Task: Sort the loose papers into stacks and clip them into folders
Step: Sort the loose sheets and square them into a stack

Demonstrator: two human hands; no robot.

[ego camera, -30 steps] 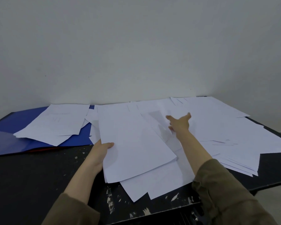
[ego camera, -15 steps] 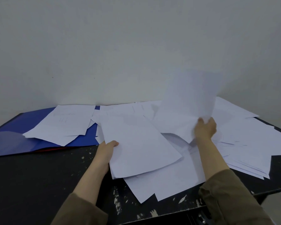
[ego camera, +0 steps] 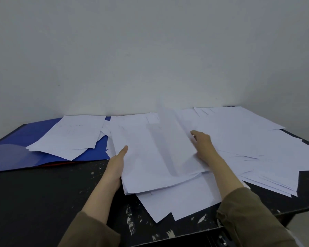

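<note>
A stack of white papers (ego camera: 146, 168) lies at the middle of the black table (ego camera: 34, 202). My left hand (ego camera: 117, 166) grips its left edge, thumb on top. My right hand (ego camera: 202, 145) is at the stack's right side and holds a single white sheet (ego camera: 169, 139). That sheet is blurred by motion and swings down over the stack. Several loose papers (ego camera: 257, 139) cover the right half of the table. An open blue folder (ego camera: 25, 139) lies at the left, with a few sheets (ego camera: 75, 134) resting on it.
A plain wall stands right behind the table. Loose sheets (ego camera: 176, 202) stick out from under the stack toward the front edge. The right-hand pile reaches past the table's right edge. The dark tabletop at front left is scuffed with white marks.
My right hand picked a sheet out of the right-hand pile, lifted it high, and has now swung it down and left over the stack. My left hand kept hold of the stack's edge.
</note>
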